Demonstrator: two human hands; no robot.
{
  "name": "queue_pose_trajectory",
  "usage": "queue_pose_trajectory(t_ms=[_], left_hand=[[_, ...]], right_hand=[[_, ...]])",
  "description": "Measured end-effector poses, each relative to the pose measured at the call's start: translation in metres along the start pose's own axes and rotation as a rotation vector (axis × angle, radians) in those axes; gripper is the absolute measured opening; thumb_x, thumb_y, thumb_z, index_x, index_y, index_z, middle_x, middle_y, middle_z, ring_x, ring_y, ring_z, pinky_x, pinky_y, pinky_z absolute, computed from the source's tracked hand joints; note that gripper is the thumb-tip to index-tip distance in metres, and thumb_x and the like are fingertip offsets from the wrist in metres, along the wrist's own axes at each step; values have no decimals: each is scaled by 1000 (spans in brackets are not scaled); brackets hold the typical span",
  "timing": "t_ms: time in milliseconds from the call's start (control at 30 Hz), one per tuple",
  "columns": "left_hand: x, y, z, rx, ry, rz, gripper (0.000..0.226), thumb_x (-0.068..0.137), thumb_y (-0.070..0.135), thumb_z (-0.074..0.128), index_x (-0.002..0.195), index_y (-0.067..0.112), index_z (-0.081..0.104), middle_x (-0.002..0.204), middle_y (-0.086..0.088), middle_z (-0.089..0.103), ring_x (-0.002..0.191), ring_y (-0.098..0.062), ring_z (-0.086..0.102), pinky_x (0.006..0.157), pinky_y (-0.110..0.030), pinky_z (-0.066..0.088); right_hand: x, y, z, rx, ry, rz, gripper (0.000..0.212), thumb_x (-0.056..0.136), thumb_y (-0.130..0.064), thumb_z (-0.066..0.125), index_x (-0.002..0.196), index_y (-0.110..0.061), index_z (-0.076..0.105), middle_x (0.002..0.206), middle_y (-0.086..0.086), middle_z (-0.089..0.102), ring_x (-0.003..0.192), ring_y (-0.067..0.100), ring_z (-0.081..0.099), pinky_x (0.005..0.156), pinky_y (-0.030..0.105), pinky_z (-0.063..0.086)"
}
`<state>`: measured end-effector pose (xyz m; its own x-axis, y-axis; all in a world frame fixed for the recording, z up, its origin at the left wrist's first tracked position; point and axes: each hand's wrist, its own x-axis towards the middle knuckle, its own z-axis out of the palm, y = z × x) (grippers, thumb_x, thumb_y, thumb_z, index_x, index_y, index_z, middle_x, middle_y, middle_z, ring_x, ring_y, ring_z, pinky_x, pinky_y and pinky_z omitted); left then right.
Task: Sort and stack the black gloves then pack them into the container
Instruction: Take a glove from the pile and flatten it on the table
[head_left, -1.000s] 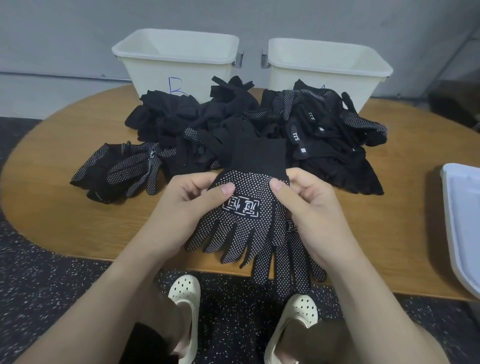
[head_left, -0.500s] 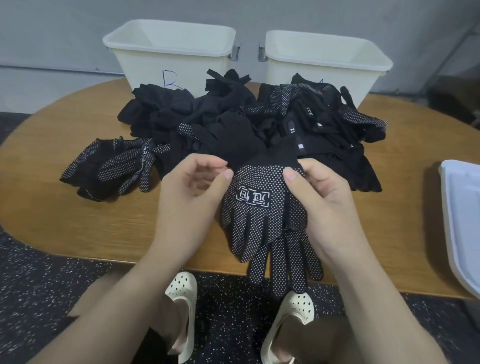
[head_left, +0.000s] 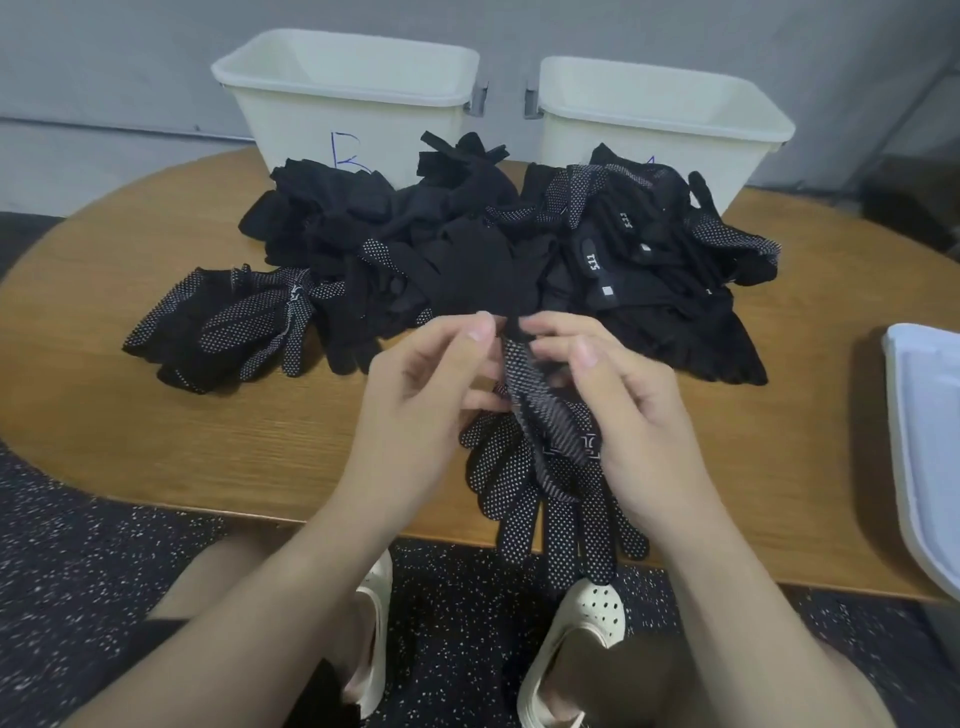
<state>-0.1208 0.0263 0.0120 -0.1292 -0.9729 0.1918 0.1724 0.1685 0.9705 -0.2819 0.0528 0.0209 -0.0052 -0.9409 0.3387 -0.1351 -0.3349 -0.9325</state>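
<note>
Black dotted gloves (head_left: 540, 467) hang from both hands at the near edge of the wooden table (head_left: 156, 415), their glove-fingers drooping past the edge toward the floor; they look like a pair held together, though the fold of fabric makes it hard to say how many there are. The left hand (head_left: 421, 410) has its thumb and forefinger closed toward the cuff, which sits right at the fingertips (head_left: 480, 330) — whether they actually nip the cloth is blurred. The right hand (head_left: 618, 410) has its fingers curled round the upper part of the gloves, pinching near the cuff. Just beyond the fingertips lies the big loose heap of gloves (head_left: 493, 249), mixed plain and dotted, and out past the left hand's knuckles sits a small stack of dotted ones (head_left: 223, 322) — the only sorting visible. By my judgement the job is barely begun: what shows inside the two white bins (head_left: 358, 104) behind the heap looks bare, most gloves are unsorted, and nothing is packed. Bin floors are hidden, the right bin's label is covered, and a white tray (head_left: 930, 441) is cut off at the frame edge
</note>
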Motion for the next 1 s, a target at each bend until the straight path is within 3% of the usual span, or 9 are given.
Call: queue_pose_trajectory(t_ms=[100,200,267,400,467,633,767,867,1000], left_hand=[[1,3,-2,-29,-20,-24,42,91,44,64,109,8,76,101,-19,74,97,-28,72,80,-41,60],[1,4,-3,97,25,-3,11,94,21,74,104,23,77,96,2,79,96,-10,73,85,-27,55],[0,4,-5,120,28,7,18,98,7,65,105,20,77,94,6,79,91,-6,72,83,-26,53],[0,5,-11,165,7,24,24,103,5,56,105,17,77,94,7,78,92,-9,71,85,-31,54],[0,6,-11,180,-5,41,24,104,6,55,106,17,76,96,7,77,92,-9,70,84,-28,53],[-4,13,-12,158,-65,37,22,105,8,53,106,13,74,88,15,72,84,-2,64,78,-20,47],[-10,18,-13,114,-91,42,37,105,9,55,81,30,73,75,17,64,75,-1,55,74,-23,43],[-16,21,-13,42,-138,12,30,101,20,57,77,30,72,75,15,62,76,-4,55,75,-27,43],[-20,25,-16,-7,-226,-2,26,94,34,69,73,19,68,69,-7,52,75,-9,50,73,-29,42]], right_hand=[[1,2,4,-7,-30,3,41,109,-30,40,100,-20,78,125,-2,67,118,13,63,97,23,48],[0,4,7,-101,-60,-1,35,106,-24,44,102,-22,79,124,-6,65,119,11,61,97,19,45],[0,5,8,-111,-52,-14,27,103,-22,52,102,-23,78,122,-9,66,116,12,63,97,19,47],[2,6,6,-87,75,5,16,99,-14,65,109,-21,75,112,-4,74,106,18,70,96,43,55],[3,6,4,-45,104,67,22,97,-13,70,117,-21,71,113,-5,75,104,18,71,98,46,55],[4,6,4,1,52,194,33,87,-32,80,117,-23,69,111,-1,75,109,17,70,105,43,53],[2,1,4,5,20,163,32,81,-44,76,102,-22,68,97,-2,68,97,14,65,94,36,51],[-2,-10,3,21,11,129,40,86,-41,74,83,-4,57,78,27,49,76,24,48,74,42,41],[-9,-21,1,90,34,160,71,87,-45,78,91,19,47,76,41,44,79,28,46,67,50,37]])
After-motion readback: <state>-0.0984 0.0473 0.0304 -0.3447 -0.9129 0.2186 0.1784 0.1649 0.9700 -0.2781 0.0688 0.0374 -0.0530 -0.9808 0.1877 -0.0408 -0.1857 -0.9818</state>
